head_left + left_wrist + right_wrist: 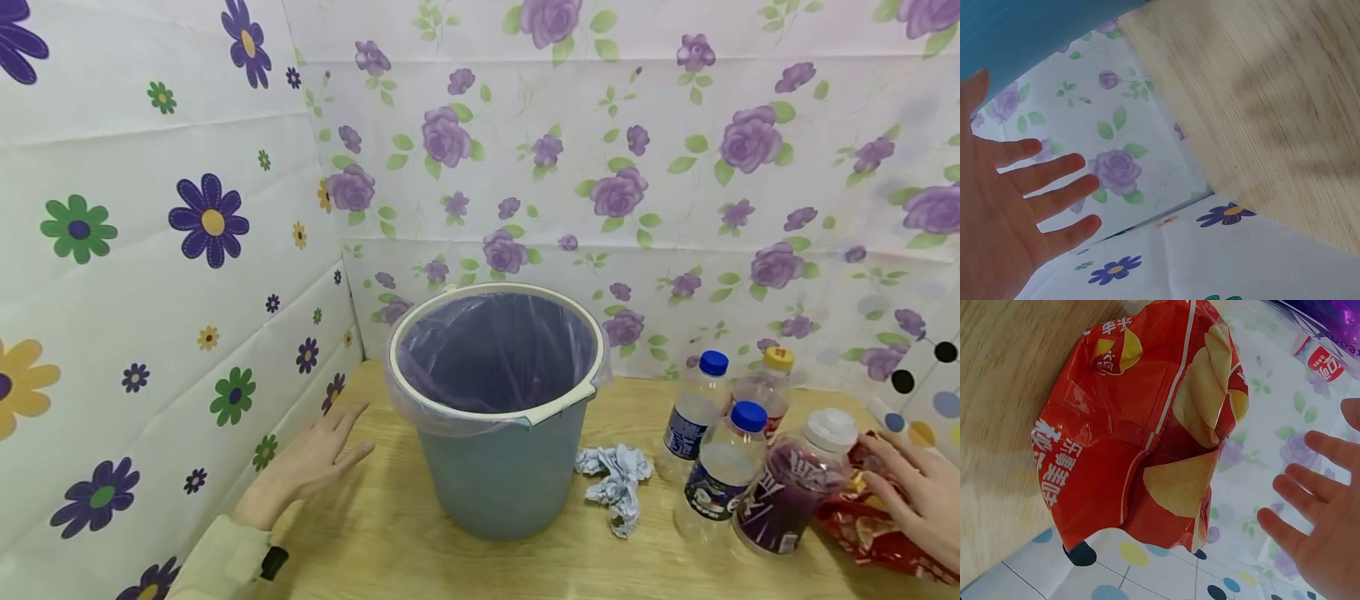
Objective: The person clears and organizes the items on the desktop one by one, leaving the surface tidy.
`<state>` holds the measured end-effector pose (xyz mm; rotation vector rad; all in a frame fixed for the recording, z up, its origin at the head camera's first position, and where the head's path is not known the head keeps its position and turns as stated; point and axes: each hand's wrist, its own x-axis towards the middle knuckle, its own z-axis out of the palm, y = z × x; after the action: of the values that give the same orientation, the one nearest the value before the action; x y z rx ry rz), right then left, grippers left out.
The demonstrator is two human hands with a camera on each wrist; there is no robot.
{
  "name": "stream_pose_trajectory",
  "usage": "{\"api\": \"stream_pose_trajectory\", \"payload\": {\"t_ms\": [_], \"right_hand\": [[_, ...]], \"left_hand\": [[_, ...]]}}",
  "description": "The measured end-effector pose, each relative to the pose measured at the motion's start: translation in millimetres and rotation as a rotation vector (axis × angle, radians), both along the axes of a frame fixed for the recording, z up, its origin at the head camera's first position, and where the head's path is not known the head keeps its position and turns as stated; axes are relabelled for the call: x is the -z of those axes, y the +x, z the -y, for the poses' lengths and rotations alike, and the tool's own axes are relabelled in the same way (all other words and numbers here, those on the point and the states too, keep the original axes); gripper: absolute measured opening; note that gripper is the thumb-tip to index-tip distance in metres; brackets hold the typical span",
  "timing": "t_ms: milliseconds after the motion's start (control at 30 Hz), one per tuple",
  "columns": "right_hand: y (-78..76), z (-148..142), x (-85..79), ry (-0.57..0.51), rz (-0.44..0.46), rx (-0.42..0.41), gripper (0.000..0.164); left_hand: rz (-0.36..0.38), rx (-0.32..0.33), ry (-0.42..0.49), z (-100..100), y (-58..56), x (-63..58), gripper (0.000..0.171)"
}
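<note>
A blue-grey bin [502,483] with a white rim and a clear plastic liner stands on the wooden table. My left hand [315,454] hovers left of the bin, fingers spread and holding nothing; the left wrist view shows its palm and separated fingers. At the far right, my right hand [918,496] is above a crumpled red chip bag [1116,431], overlapping it in the head view. In the right wrist view, that hand's fingers [1304,487] are extended and apart from the bag. Beside the bag stands a bottle of purple drink label [787,492] with a white cap.
Crumpled paper [618,483] lies right of the bin. Two blue-capped bottles [720,471] and a yellow-capped bottle [765,387] stand between the paper and the purple bottle. Flower-printed cloth walls [480,192] enclose the table [360,533] at the back and left.
</note>
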<state>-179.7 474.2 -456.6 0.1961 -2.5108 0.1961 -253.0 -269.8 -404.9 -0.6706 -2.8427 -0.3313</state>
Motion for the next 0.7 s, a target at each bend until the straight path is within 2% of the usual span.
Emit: {"api": "stream_pose_trajectory", "payload": {"t_ms": [200, 333, 533, 700], "right_hand": [[1.6, 7.6, -8.1, -0.081, -0.069, 0.019, 0.032], [3.0, 10.4, -11.3, -0.120, -0.105, 0.003, 0.022], [1.1, 9.9, -18.3, -0.164, -0.169, -0.035, 0.021], [2.6, 11.0, -23.9, -0.183, -0.181, -0.043, 0.023]], "left_hand": [[0.053, 0.029, 0.095, 1.3, 0.0, -3.9, 0.058], [0.085, 0.044, 0.146, 2.0, 0.6, -5.7, 0.052], [0.115, 0.053, 0.211, 1.8, 1.7, -12.0, 0.048], [0.106, 0.070, 0.262, 1.6, 3.2, -15.4, 0.042]]}}
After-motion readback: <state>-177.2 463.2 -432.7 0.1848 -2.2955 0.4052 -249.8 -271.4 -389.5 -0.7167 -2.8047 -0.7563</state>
